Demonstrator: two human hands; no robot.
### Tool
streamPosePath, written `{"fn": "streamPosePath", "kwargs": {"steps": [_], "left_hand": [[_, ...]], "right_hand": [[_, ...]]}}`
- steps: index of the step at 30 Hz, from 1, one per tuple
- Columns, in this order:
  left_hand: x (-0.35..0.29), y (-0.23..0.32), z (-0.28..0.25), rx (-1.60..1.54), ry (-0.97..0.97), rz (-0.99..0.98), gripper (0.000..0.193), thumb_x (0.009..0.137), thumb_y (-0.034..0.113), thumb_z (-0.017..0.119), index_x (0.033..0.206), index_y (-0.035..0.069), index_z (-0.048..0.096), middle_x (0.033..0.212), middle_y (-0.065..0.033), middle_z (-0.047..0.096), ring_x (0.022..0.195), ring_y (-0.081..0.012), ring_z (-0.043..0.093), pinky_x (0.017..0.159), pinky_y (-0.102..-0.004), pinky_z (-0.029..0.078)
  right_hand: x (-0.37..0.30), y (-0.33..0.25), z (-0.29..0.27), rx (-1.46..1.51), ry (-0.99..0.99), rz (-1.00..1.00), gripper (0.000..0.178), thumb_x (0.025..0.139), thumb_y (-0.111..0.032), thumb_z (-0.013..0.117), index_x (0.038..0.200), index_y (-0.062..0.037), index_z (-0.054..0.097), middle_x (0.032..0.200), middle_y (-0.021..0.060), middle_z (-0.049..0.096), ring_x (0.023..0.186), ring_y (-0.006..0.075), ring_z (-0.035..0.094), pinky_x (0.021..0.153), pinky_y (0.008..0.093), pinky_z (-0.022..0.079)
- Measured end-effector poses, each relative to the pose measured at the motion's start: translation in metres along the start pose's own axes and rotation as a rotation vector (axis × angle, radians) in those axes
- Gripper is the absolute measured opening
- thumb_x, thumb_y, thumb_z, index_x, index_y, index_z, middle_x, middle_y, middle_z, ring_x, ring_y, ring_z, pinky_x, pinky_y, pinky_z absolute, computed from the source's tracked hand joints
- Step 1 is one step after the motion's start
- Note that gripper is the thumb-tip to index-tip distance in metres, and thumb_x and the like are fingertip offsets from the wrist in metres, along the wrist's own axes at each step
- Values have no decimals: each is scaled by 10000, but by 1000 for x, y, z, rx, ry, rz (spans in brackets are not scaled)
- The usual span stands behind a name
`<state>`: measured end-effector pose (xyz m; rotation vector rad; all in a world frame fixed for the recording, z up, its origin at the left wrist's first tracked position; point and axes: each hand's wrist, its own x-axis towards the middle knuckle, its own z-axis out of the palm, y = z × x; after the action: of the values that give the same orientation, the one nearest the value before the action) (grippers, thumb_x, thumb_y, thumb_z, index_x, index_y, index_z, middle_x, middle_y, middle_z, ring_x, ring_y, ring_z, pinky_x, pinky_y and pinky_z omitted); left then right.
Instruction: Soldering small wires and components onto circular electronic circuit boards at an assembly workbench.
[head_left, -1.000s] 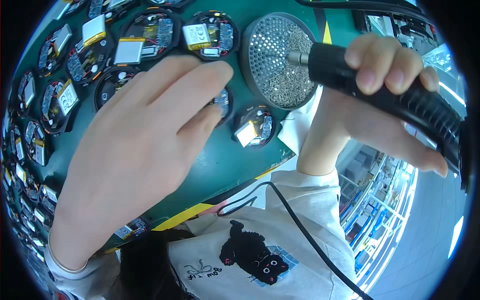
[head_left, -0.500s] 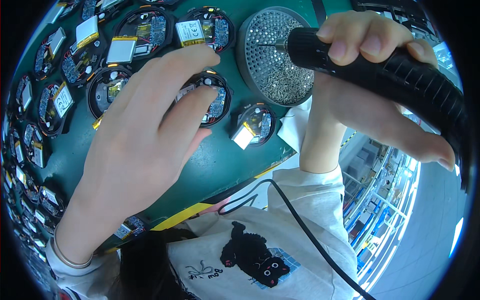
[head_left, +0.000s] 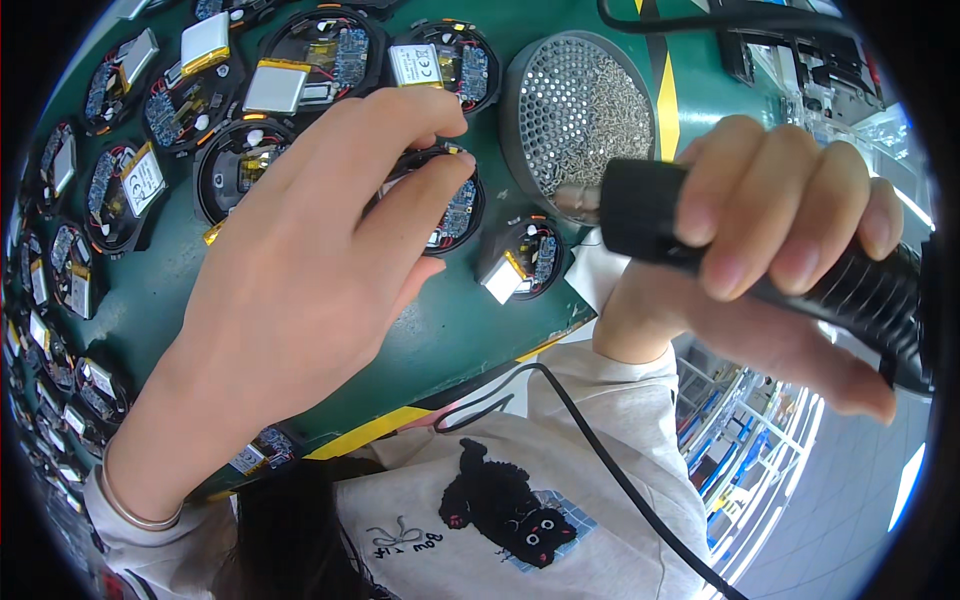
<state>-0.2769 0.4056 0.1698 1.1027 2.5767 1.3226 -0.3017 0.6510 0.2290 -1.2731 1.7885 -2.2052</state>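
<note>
Where the green work mat (head_left: pixel 440 340) fills the upper left of the frame, steadies a round black open housing with a circuit board inside (head_left: pixel 452 212) under the left hand (head_left: pixel 300 290). Spreads that hand flat, fingers slightly apart, with two fingertips (head_left: pixel 445 178) touching the housing's upper rim; pins it rather than grips it. Wraps the right hand (head_left: pixel 760 270) at centre right around a black ribbed electric screwdriver (head_left: pixel 640 215), all fingers closed tight on the barrel. Points the tool's nose toward upper centre, right at the lower edge of a round grey perforated dish (head_left: pixel 580 110).

Looks like the screw pick-up step: tip at the dish, the held housing waiting just to the left. Calls next, by this reading, for a short swing of the tip left and down onto a screw hole, kept upright, with the left hand keeping the housing from turning. Cannot tell whether a screw already sits on the bit, since the tip is hidden and blurred.

Holds in the dish a dense heap of tiny silver screws. Shows in each of the other round black housings (head_left: pixel 320 55) across the upper left a board and a flat silver battery. Leaves a smaller round unit (head_left: pixel 520 262) just below the dish, and trails a black cable (head_left: pixel 600 450) toward the lower right.
</note>
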Motion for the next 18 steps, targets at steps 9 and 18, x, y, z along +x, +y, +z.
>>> {"fn": "streamPosePath", "kwargs": {"steps": [9, 18], "left_hand": [[0, -1, 0, -7, 1, -3, 501, 632, 40, 764, 1113, 2, 628, 1205, -130, 549, 1072, -302, 560, 871, -371, 485], [-4, -6, 3, 13, 60, 27, 427, 646, -8, 726, 1062, -5, 629, 1176, -122, 558, 1029, -292, 575, 856, -366, 489]], "right_hand": [[9, 27, 21, 25, -157, -57, 844, 781, -682, 625, 1232, -1, 412, 939, 104, 539, 641, 190, 568, 537, 317, 495], [16, 21, 29, 28, -230, -22, 868, 775, -698, 617, 1247, 0, 410, 940, 103, 542, 638, 191, 566, 538, 322, 494]]}}
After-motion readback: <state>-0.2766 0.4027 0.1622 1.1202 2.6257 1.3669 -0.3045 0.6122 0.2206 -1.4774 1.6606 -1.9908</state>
